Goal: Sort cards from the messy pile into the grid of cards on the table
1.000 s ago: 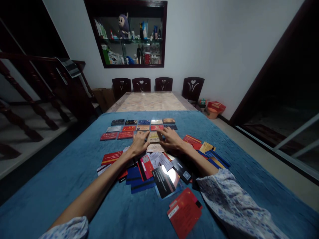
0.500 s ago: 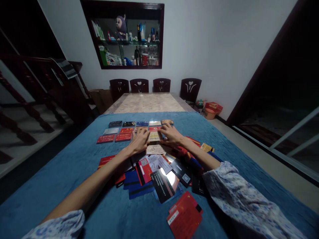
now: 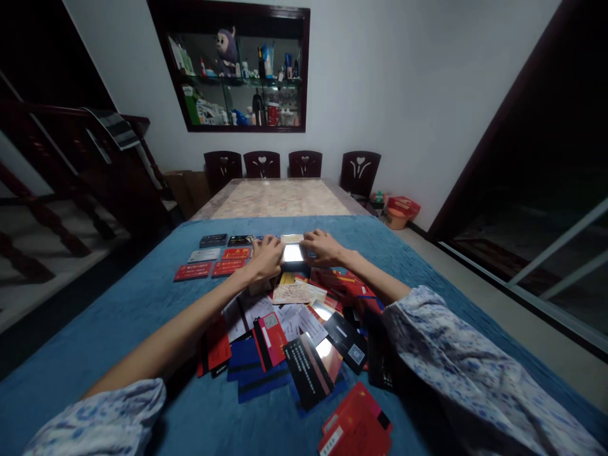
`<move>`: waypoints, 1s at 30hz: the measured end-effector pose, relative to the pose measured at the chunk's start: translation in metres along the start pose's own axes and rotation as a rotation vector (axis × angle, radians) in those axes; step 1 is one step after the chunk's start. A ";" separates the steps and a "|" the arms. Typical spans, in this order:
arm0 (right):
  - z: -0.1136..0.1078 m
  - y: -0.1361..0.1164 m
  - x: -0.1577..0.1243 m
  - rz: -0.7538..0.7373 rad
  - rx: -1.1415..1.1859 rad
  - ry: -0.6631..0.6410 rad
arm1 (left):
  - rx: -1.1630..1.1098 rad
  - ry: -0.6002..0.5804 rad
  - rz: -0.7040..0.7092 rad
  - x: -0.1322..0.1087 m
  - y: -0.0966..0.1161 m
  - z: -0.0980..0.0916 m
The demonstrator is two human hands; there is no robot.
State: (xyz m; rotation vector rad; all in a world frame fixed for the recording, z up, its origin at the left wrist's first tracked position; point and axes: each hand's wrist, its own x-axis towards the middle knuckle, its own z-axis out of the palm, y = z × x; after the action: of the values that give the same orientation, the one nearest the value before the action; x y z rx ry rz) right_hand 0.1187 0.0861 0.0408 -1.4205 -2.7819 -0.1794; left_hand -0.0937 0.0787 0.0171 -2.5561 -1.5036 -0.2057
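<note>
Between my left hand [image 3: 266, 258] and my right hand [image 3: 323, 247] is a card [image 3: 293, 253] with bright glare on it, its edges pinched by the fingers of both. Beyond and left of my hands, several cards lie in rows, among them a dark card [image 3: 213, 240], a silver one [image 3: 204, 255] and a red one [image 3: 192, 272]. Nearer me spreads a loose pile with a cream card [image 3: 298, 293], a pink-red card [image 3: 272, 341], blue cards [image 3: 263, 380] and a black striped card [image 3: 308, 370]. My hands partly hide the rows' right side.
A blue cloth [image 3: 118, 342] covers the near part of the table [image 3: 280, 197]. Red cards [image 3: 356, 421] lie close to me. Chairs [image 3: 360, 171] stand at the far end, below a wall cabinet [image 3: 247, 130]. A stair railing [image 3: 57, 111] is at left.
The glaring card now shows between my hands, where a pale yellowish card was. My right hand has shifted slightly. The view has tilted a little, and the cream card looks turned.
</note>
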 end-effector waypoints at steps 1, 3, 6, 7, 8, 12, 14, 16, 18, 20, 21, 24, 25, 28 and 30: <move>0.000 0.002 0.003 0.002 0.001 -0.004 | 0.001 -0.003 -0.002 0.003 -0.001 0.001; 0.001 0.006 0.009 0.011 0.003 -0.010 | 0.002 -0.013 -0.010 0.010 -0.003 0.002; 0.001 0.012 0.018 0.025 0.006 -0.016 | 0.002 -0.018 -0.010 0.020 -0.007 0.004; 0.002 0.014 0.022 0.031 0.006 -0.020 | 0.001 -0.017 -0.008 0.023 -0.009 0.005; 0.002 0.016 0.025 0.034 0.008 -0.026 | -0.002 -0.014 -0.007 0.026 -0.010 0.006; 0.001 0.024 0.036 0.031 0.014 -0.031 | -0.008 -0.026 -0.018 0.039 -0.016 0.007; 0.002 0.029 0.043 0.036 0.016 -0.036 | -0.001 -0.041 -0.022 0.046 -0.019 0.007; 0.003 0.033 0.050 0.048 0.014 -0.054 | 0.010 -0.054 -0.023 0.053 -0.021 0.006; 0.006 0.037 0.056 0.062 0.013 -0.067 | 0.018 -0.068 -0.023 0.059 -0.022 0.005; 0.009 0.040 0.062 0.077 0.014 -0.055 | 0.018 -0.082 -0.020 0.066 -0.024 0.005; 0.011 0.042 0.065 0.085 0.017 -0.043 | 0.015 -0.089 -0.018 0.069 -0.025 0.005; 0.017 0.046 0.072 0.099 0.024 -0.024 | -0.001 -0.101 -0.011 0.078 -0.028 0.009; 0.018 0.047 0.074 0.101 0.025 -0.029 | -0.004 -0.107 -0.013 0.081 -0.029 0.010; 0.022 0.050 0.080 0.100 0.021 -0.044 | -0.013 -0.121 -0.018 0.088 -0.032 0.016; 0.024 0.051 0.082 0.102 0.022 -0.043 | -0.016 -0.130 -0.025 0.092 -0.034 0.020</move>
State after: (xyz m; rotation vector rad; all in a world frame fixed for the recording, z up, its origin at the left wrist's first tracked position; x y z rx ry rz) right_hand 0.1124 0.1847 0.0266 -1.5752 -2.7272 -0.1183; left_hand -0.0784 0.1780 0.0187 -2.6100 -1.5854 -0.0561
